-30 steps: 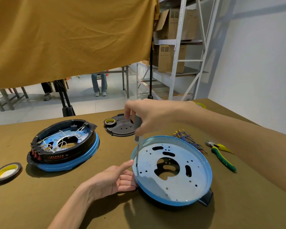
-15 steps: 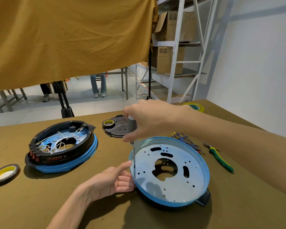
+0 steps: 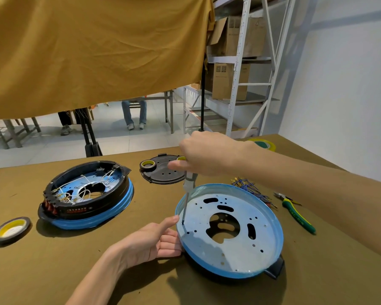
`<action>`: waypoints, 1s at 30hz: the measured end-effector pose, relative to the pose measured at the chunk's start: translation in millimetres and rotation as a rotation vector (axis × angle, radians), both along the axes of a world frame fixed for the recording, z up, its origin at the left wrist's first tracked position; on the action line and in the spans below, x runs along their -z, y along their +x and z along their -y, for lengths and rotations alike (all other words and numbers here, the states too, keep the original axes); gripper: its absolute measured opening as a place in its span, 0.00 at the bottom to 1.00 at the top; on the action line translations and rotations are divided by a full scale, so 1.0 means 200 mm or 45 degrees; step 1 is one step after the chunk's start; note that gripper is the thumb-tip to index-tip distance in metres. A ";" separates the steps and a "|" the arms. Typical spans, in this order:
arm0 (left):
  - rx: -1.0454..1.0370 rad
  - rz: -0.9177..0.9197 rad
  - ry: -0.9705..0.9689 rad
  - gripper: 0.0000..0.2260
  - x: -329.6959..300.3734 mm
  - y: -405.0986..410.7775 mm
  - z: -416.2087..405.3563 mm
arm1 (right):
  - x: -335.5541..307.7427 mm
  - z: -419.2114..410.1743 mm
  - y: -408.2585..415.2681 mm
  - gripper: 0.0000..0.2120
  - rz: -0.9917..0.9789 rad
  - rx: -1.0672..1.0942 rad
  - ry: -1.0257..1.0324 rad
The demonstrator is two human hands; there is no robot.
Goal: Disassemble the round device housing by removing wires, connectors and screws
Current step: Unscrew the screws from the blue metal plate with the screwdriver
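Observation:
A round blue housing point(image 3: 235, 258) with a pale perforated metal plate lies in front of me on the brown table. My right hand point(image 3: 205, 154) grips a screwdriver point(image 3: 187, 195) held upright, its tip resting on the plate near the left rim. My left hand point(image 3: 154, 241) cups the housing's left edge, thumb up on the rim. A second round housing point(image 3: 86, 194), black and blue with white wires inside, sits to the left.
A black round cover point(image 3: 163, 172) with a tape roll point(image 3: 147, 165) on it lies behind. Another tape roll point(image 3: 11, 228) sits at far left. Loose blue wires point(image 3: 249, 188) and green-handled pliers point(image 3: 297, 213) lie right. A yellow cloth hangs above; shelving stands behind.
My right hand rose slightly and shifted on the screwdriver handle while the tip stayed on the plate by the left rim. My left hand kept its hold on the housing edge.

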State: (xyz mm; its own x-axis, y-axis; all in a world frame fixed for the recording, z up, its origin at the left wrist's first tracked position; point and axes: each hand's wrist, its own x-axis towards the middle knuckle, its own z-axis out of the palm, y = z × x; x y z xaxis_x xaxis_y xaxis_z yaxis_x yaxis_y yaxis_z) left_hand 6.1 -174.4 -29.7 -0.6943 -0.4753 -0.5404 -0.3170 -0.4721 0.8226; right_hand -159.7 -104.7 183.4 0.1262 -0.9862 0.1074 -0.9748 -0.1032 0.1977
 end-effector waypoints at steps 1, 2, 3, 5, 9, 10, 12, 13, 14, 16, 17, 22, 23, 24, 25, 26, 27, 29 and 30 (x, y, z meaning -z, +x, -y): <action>0.006 -0.002 -0.002 0.38 0.00 0.00 0.00 | 0.00 0.00 -0.01 0.22 0.012 -0.027 0.023; 0.008 -0.004 0.000 0.38 0.00 0.00 0.00 | -0.01 0.00 -0.02 0.16 0.103 -0.057 0.080; 0.006 -0.006 0.001 0.38 0.00 0.00 0.00 | -0.02 0.00 -0.03 0.10 0.235 -0.095 0.167; 0.003 -0.009 0.000 0.38 0.00 0.00 0.00 | -0.05 -0.02 -0.03 0.17 0.421 -0.164 0.331; 0.010 0.008 -0.005 0.39 0.01 0.00 0.01 | 0.01 -0.04 -0.01 0.20 0.238 -0.108 0.143; 0.008 0.009 -0.004 0.39 0.01 0.00 0.01 | 0.03 -0.04 0.00 0.24 0.095 -0.041 0.047; -0.003 0.000 0.000 0.37 0.01 -0.01 0.00 | 0.04 -0.03 0.00 0.24 -0.080 -0.006 -0.054; -0.008 -0.006 0.001 0.36 0.01 -0.01 0.00 | 0.04 -0.02 -0.01 0.20 -0.051 -0.045 -0.037; -0.008 -0.009 0.000 0.35 0.00 -0.01 0.00 | 0.03 -0.02 -0.02 0.16 0.069 -0.106 0.016; -0.007 -0.011 -0.003 0.34 0.00 -0.01 0.00 | 0.01 -0.03 -0.03 0.20 0.406 -0.181 0.207; -0.008 -0.012 -0.005 0.34 0.00 -0.01 -0.01 | 0.00 -0.04 -0.02 0.26 0.540 -0.202 0.279; -0.021 -0.017 0.002 0.32 0.00 0.00 -0.01 | 0.04 -0.05 0.04 0.24 0.048 -0.067 -0.085; -0.022 -0.013 0.006 0.32 0.00 0.00 -0.01 | 0.04 -0.05 0.04 0.24 -0.014 -0.027 -0.122; -0.024 -0.012 0.010 0.33 0.00 0.00 0.00 | 0.04 -0.04 0.04 0.21 0.003 -0.024 -0.088; -0.023 -0.013 0.011 0.33 0.00 0.00 0.00 | 0.03 -0.04 0.03 0.17 0.114 -0.066 -0.011; -0.018 -0.014 0.009 0.34 0.00 0.00 0.00 | 0.01 -0.05 0.02 0.13 0.270 -0.121 0.102; -0.011 -0.013 0.005 0.35 0.00 0.00 0.00 | -0.01 -0.06 0.01 0.13 0.398 -0.156 0.214; 0.001 -0.014 -0.004 0.38 0.01 0.00 0.01 | -0.04 -0.08 0.00 0.18 0.524 -0.186 0.330; 0.006 -0.015 -0.009 0.40 0.01 0.00 0.01 | -0.04 -0.08 0.00 0.18 0.501 -0.177 0.304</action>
